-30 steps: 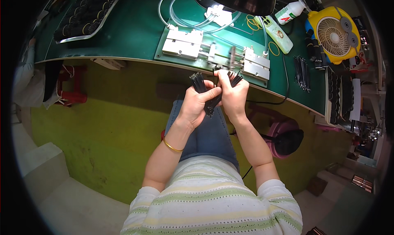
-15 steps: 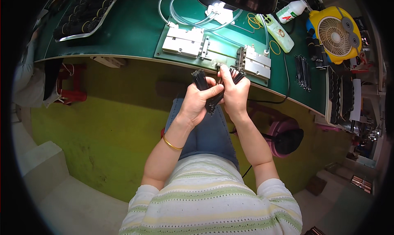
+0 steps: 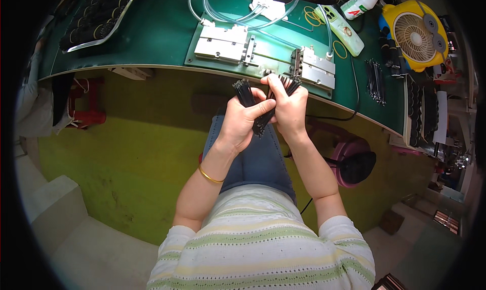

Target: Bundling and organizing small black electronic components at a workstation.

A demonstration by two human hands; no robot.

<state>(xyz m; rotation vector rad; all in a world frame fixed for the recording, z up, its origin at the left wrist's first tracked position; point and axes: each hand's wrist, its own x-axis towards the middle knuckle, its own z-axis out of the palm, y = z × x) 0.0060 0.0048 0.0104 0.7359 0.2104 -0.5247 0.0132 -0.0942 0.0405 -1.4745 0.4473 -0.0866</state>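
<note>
My left hand [image 3: 238, 122] is closed round a bundle of thin black rods [image 3: 244, 93], whose ends stick up above the fingers. Against it, my right hand [image 3: 289, 110] grips a second bundle of the same black rods [image 3: 262, 123], slanting from upper right to lower left. Its top ends fan out past the right fingers, and its lower ends poke out between the two hands. The thumbs nearly meet in the middle. Both hands are just in front of the table edge, near the metal fixture [image 3: 223, 44]. What exactly the rods are, I cannot tell.
The green table [image 3: 147, 42] carries clear air tubes, a dark lamp head, a phone [image 3: 340, 30], rubber bands and a white bottle [image 3: 360, 6]. A yellow fan [image 3: 415, 39] and loose black rods [image 3: 375, 82] lie right. A tray of black bundles [image 3: 98, 21] sits far left.
The right thumb and fingers have shifted slightly on their rods, and more rod ends show fanned out above that hand. Both hands still hold their bundles.
</note>
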